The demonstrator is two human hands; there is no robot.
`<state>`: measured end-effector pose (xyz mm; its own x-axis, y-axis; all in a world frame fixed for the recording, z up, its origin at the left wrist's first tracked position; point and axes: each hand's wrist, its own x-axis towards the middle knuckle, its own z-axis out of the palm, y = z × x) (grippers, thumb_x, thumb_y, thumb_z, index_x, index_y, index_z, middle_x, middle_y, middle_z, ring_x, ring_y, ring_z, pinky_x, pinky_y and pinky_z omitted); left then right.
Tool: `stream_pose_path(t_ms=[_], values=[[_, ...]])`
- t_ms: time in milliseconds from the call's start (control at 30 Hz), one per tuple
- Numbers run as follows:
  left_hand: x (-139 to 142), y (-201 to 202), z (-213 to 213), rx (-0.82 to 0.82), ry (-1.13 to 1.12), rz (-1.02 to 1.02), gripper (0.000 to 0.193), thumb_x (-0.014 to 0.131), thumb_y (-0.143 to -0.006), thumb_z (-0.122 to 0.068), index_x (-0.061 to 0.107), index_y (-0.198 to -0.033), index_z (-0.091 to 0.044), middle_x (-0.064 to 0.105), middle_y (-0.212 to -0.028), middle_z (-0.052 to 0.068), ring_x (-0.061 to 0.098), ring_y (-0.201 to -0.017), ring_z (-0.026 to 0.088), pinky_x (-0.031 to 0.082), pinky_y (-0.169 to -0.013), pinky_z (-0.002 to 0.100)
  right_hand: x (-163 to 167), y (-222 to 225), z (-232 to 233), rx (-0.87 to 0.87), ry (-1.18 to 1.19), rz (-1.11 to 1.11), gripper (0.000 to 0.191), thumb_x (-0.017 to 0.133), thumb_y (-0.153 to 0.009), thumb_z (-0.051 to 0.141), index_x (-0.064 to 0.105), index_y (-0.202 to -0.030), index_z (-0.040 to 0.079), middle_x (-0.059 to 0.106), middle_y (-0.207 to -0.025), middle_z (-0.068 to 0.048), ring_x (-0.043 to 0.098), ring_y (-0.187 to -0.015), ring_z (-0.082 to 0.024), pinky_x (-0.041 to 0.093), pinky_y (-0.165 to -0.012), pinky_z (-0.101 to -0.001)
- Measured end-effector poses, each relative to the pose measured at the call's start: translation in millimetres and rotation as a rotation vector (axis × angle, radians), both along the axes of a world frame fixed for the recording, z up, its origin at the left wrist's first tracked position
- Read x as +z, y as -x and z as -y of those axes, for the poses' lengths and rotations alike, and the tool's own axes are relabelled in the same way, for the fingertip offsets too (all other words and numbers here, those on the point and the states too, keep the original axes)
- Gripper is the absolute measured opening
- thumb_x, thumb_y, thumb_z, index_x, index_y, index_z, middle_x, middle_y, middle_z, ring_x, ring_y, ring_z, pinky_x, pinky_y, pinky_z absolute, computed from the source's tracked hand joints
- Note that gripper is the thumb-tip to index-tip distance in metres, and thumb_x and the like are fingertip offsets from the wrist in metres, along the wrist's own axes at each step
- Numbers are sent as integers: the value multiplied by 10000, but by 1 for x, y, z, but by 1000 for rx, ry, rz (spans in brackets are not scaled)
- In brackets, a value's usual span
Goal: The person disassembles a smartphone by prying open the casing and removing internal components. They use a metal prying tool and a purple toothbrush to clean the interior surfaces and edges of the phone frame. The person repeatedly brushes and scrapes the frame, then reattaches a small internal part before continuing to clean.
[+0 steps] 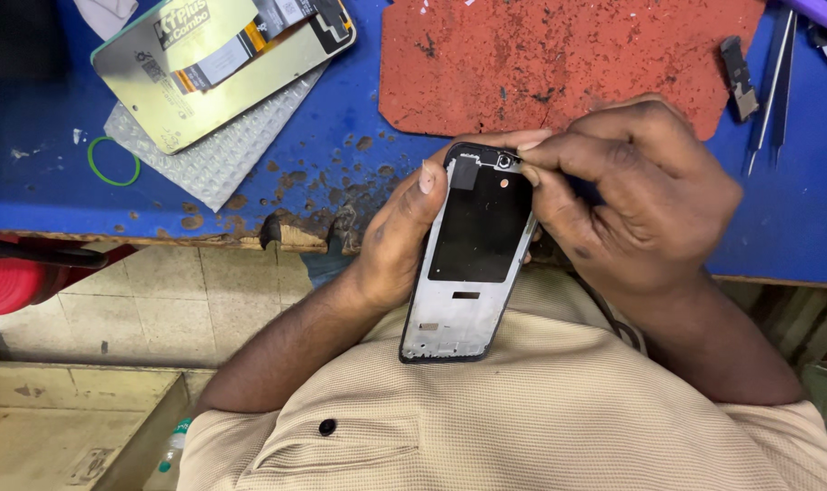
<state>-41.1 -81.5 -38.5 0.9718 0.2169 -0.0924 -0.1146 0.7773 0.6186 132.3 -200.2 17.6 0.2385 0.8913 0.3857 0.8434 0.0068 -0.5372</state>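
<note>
Phone frame [472, 255] sits clasped in left hand [400, 241]; right hand [627, 195] apparently pinches its top corner.

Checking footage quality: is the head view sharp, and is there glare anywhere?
Head view: evenly lit and sharp on the phone frame and both hands, left hand, right hand; mild sheen on the replacement screen; soft shadow beneath the hands; slight wide-angle stretch at edges.

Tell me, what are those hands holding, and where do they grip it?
A phone frame: the left hand clasps its upper left edge, thumb on the rim; the right hand pinches its top corner by the camera hole.
</note>
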Motion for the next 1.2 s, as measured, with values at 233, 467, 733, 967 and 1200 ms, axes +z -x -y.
stream_pose_path(t_ms=[233,467,733,967,1200], values=[[-6,0,2,19,-41,-1,804,388,-1105,-635,364,-1558,28,592,-1330,184,670,-1119,216,604,-1000,387,-1,2,-3,12,7,22,211,855,-925,-59,740,-1086,14,630,-950,-78,638,-849,-197,523,-739,-302],[-9,0,2,2,-19,-45,784,363,-1096,-632,383,-1561,-1,614,-1222,189,677,-1089,226,603,-985,402,-3,0,-8,46,-9,22,207,869,-942,-44,737,-1087,23,632,-949,-78,637,-856,-207,525,-747,-311],[-6,1,2,-4,9,-74,776,365,-1079,-632,369,-1550,-15,613,-1247,197,691,-1089,261,627,-977,448,0,1,-13,46,-1,-44,182,868,-947,-39,744,-1075,-2,655,-974,-113,660,-825,-190,535,-704,-284],[0,0,0,-9,63,-87,792,324,-1074,-641,356,-1561,-18,653,-1190,219,713,-1032,285,628,-927,447,3,-1,-9,12,78,-225,142,824,-975,-61,744,-1090,-39,676,-1002,-131,689,-791,-155,548,-667,-248],[2,0,0,-16,94,-91,844,309,-1083,-643,353,-1626,2,659,-1165,195,698,-1015,248,611,-986,428,4,-2,-7,-28,45,-185,137,829,-936,-66,737,-1038,-69,656,-945,-168,679,-787,-191,543,-676,-288]])
